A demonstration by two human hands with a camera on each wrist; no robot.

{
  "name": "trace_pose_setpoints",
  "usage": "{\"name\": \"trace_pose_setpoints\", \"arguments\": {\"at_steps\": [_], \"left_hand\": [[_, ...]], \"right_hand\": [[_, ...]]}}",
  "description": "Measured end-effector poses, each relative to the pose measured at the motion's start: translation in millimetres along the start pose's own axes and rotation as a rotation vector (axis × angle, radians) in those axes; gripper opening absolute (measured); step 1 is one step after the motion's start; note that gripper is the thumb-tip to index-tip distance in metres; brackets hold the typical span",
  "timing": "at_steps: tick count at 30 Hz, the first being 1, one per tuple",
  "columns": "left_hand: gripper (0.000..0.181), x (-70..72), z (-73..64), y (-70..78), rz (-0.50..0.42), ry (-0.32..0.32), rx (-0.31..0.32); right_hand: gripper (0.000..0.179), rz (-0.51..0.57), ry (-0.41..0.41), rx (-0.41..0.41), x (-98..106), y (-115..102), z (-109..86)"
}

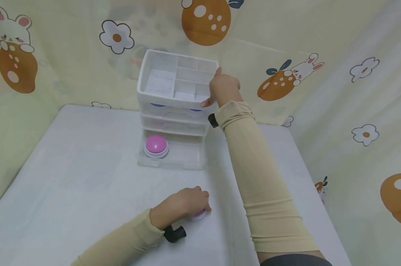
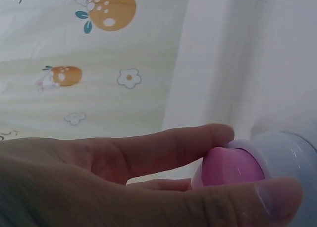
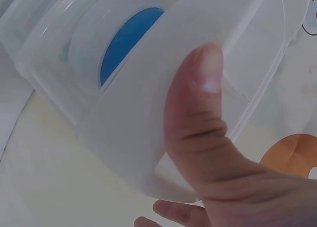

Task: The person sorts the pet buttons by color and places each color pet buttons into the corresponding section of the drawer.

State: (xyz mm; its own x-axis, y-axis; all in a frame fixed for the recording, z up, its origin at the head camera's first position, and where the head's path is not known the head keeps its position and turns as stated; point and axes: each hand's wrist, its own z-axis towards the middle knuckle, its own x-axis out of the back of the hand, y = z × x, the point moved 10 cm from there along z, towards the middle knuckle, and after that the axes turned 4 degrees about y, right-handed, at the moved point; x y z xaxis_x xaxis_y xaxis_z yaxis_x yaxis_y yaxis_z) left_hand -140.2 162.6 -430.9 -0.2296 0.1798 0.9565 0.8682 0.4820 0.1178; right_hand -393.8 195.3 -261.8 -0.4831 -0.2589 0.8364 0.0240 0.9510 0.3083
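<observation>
On the white tabletop, my left hand (image 1: 187, 203) grips a pink-domed push button (image 1: 200, 213) with a white base. In the left wrist view its thumb and fingers lie around the pink dome (image 2: 233, 165). My right hand (image 1: 224, 88) holds the right corner of a white drawer organizer (image 1: 168, 101), thumb on the front of the top rim. The bottom drawer (image 1: 187, 151) is pulled out, and a second pink push button (image 1: 156, 145) sits in its left side. Both upper drawers are closed.
The organizer's top tray (image 1: 158, 79) has several compartments. Round blue-topped things (image 3: 129, 41) show through the upper drawer. A patterned curtain (image 1: 87, 74) hangs behind the table and along its sides. My right sleeve (image 1: 263, 177) crosses the table's right part.
</observation>
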Motion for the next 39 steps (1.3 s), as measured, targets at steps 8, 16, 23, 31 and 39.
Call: {"name": "trace_pose_setpoints", "arguments": {"at_steps": [8,16,23,31,39], "left_hand": [[0.055,2.0,3.2,-1.8,-0.036,0.038,0.042],[0.049,0.0,6.1,-3.6,-0.04,0.067,0.057],[0.053,2.8,4.2,-5.3,-0.01,0.074,0.042],[0.054,3.6,2.4,-10.0,0.015,0.096,0.051],[0.054,1.5,1.9,-14.8,0.011,0.109,0.062]], "right_hand": [[0.131,0.0,-0.014,-0.049,0,9,-1.1],[0.131,-0.014,-0.003,-0.046,2,10,-1.1],[0.13,-0.011,-0.023,-0.046,1,10,-3.0],[0.13,0.018,-0.001,-0.033,1,5,-3.6],[0.13,0.017,0.009,-0.026,0,1,-2.3]]}}
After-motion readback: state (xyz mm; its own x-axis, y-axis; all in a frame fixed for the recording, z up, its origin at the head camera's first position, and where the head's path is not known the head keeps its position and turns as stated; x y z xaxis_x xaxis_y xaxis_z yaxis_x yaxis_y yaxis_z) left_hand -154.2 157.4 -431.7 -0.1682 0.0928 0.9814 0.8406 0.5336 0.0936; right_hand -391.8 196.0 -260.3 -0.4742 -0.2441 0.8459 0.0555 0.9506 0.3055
